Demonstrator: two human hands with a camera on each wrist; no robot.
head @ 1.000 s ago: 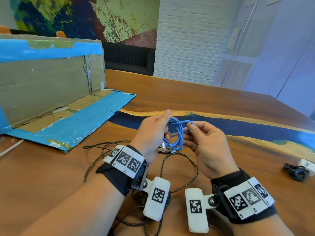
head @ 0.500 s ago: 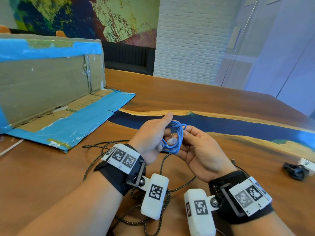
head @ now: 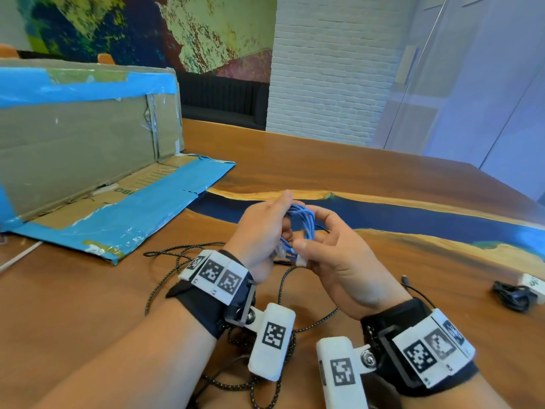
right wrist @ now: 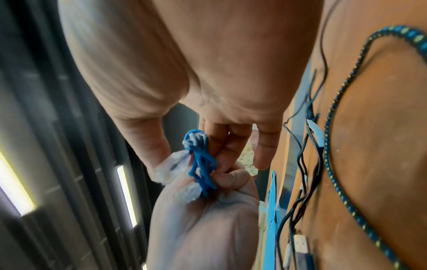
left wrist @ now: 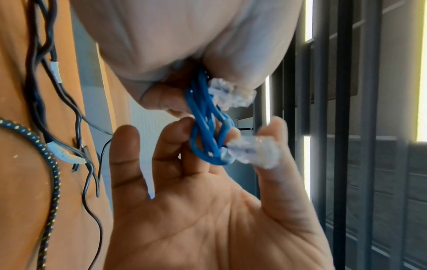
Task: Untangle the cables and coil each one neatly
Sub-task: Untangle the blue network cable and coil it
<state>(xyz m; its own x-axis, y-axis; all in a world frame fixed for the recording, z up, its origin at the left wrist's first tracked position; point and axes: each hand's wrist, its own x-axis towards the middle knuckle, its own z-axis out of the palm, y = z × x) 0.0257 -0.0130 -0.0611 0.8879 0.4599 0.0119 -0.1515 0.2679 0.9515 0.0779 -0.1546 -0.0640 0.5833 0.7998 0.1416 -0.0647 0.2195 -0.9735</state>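
Note:
A small coil of blue cable [head: 305, 224] hangs above the wooden table [head: 383, 187], held between both hands. My left hand [head: 283, 222] grips the coil's left side, fingers curled round the strands [left wrist: 203, 117]. My right hand [head: 311, 231] curves its index finger over the top of the coil. Its thumb pinches a clear plug [left wrist: 251, 151] at the bottom. A second clear plug [left wrist: 231, 95] sits against my left palm. The right wrist view shows the same blue cable [right wrist: 201, 164] squeezed between both hands. A black braided cable [head: 162, 278] lies loose on the table under my wrists.
Thin black cables [left wrist: 76, 117] lie mixed with the braided cable [right wrist: 335, 127]. An open cardboard box with blue tape [head: 88, 160] stands at the left. A bundled black cable [head: 511, 295] with a white block [head: 533, 286] lies at the right edge.
My right hand has turned and its thumb has dropped from the top loop to the plug at the bottom. The blue loops are pulled tighter and my left hand keeps its hold.

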